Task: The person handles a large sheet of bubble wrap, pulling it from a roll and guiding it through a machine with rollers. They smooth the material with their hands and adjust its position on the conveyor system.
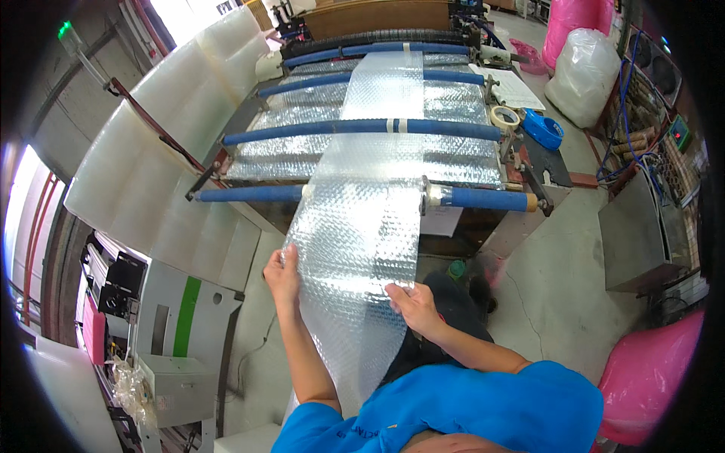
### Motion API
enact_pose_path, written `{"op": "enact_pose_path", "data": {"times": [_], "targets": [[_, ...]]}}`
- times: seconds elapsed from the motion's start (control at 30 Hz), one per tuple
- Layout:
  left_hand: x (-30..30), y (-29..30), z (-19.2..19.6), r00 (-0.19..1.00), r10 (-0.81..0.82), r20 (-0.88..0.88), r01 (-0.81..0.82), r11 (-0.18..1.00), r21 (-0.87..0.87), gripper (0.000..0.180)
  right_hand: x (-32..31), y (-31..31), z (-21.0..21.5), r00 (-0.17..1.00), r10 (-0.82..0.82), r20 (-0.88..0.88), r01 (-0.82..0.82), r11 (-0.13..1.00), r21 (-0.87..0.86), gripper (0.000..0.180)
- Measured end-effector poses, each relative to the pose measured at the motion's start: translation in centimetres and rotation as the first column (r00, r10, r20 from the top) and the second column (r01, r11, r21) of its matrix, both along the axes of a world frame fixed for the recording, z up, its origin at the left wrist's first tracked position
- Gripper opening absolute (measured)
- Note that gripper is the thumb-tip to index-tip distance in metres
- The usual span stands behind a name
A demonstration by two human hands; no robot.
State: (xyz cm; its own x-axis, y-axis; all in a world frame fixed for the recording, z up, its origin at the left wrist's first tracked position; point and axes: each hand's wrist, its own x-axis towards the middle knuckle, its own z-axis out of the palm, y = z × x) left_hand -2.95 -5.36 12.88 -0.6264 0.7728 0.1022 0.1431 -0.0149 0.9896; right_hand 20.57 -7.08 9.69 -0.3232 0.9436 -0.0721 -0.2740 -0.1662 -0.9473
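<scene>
Grey factory floor lies under me. I see the long clear bubble-wrap sheet point(362, 226) hang down off the blue padded roller point(483, 199). My left hand point(282, 276) and right hand point(412, 306) pinch its edges. Uneven pulling could, I think, skew or tear it.

Bubble wrap sheet off the rollers

The clear bubble wrap strip point(362, 226) runs from twelve o'clock over blue rollers point(362, 127) down toward six o'clock, hanging slack past the nearest roller, edges pinched at centre.
</scene>
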Motion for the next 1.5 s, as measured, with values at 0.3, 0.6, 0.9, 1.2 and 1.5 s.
{"op": "enact_pose_path", "data": {"times": [0.3,0.6,0.9,1.2,1.5], "targets": [[2.7,2.8,-9.6,0.873,0.180,-0.452,-0.276,0.948,-0.155,0.042,1.1,4.5,-10.8,0.889,-0.124,0.441,0.027,0.975,0.220,0.042],[2.7,3.4,-11.0,0.900,0.219,-0.378,-0.258,0.965,-0.055,0.044,0.4,4.9,-11.7,0.879,-0.193,0.437,0.095,0.967,0.236,0.043],[2.7,2.9,-10.6,0.932,0.127,-0.340,-0.146,0.989,-0.030,0.049,0.5,5.3,-11.8,0.876,-0.185,0.446,0.081,0.967,0.241,0.040],[2.4,4.0,-11.6,0.970,0.036,-0.241,-0.040,0.999,-0.011,0.041,0.3,5.5,-12.3,0.887,-0.190,0.422,0.107,0.971,0.214,0.042],[2.2,3.7,-11.9,0.960,0.040,-0.276,-0.037,0.999,0.014,0.038,0.4,5.3,-11.8,0.882,-0.212,0.421,0.123,0.966,0.229,0.045]]}}
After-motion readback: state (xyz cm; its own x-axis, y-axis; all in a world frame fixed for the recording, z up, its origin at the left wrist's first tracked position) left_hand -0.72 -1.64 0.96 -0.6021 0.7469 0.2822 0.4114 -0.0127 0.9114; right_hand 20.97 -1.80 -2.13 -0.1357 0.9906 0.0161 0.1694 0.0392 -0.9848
